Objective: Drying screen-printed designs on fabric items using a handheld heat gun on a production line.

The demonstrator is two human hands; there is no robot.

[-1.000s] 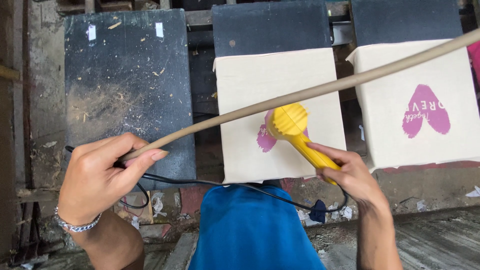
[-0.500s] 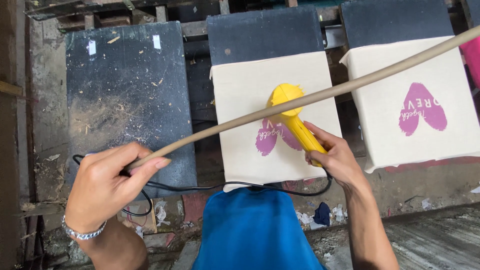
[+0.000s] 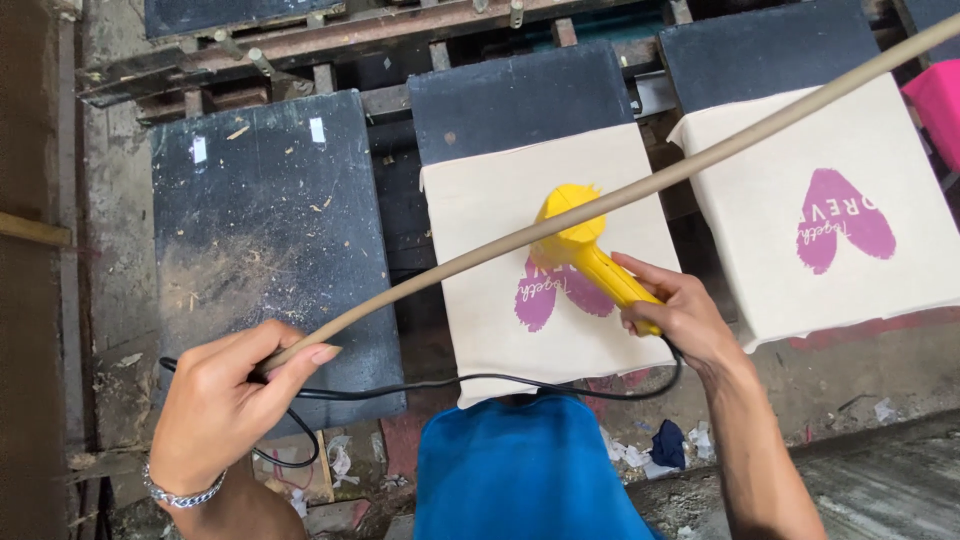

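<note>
the right hand (image 3: 680, 315) has its grip clamped on a yellow heat gun (image 3: 585, 250) aimed down at the pink print (image 3: 555, 295) on the cream cloth (image 3: 500, 200), likely drying it, while the left hand (image 3: 225, 400) grips a long tan stick (image 3: 620, 195) raised across it.

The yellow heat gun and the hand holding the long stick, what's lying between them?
In the head view, between the yellow heat gun and the left hand lie cream fabric, a bare dark platen, the black cord and the stick itself.

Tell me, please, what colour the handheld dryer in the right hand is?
Yellow; the dryer in the right hand shows in the head view.
</note>
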